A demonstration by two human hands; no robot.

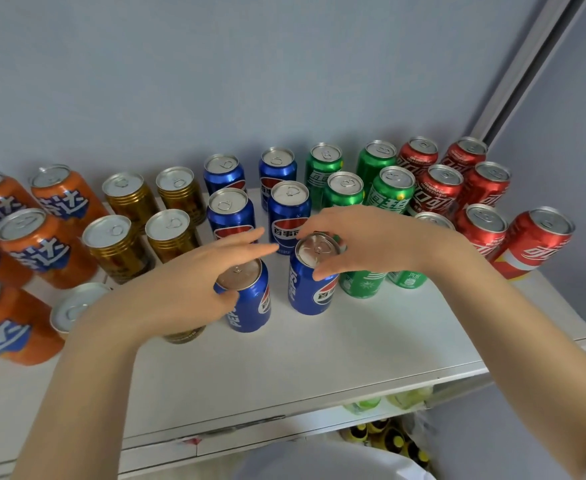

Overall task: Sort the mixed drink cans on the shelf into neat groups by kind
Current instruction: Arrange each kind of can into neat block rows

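- Since the blue group sits mid-shelf (353, 341), between the gold cans (118, 247) and green cans (392, 192), we're building its front row there.
- Our right hand (371, 240) grips the right Pepsi can (310, 289) by the rim, with the thumb in front and fingers (319, 225) curled behind. That top hold avoids bumping neighbours.
- Our left hand (194, 282) hovers flat over the left Pepsi can (250, 306), fingers (246, 239) straight and relaxed, thumb at its side. It's probably steadying, but we can't tell if it touches the lid.
- Orange cans (59, 202) on the left and red cans (440, 188) on the right look grouped already.
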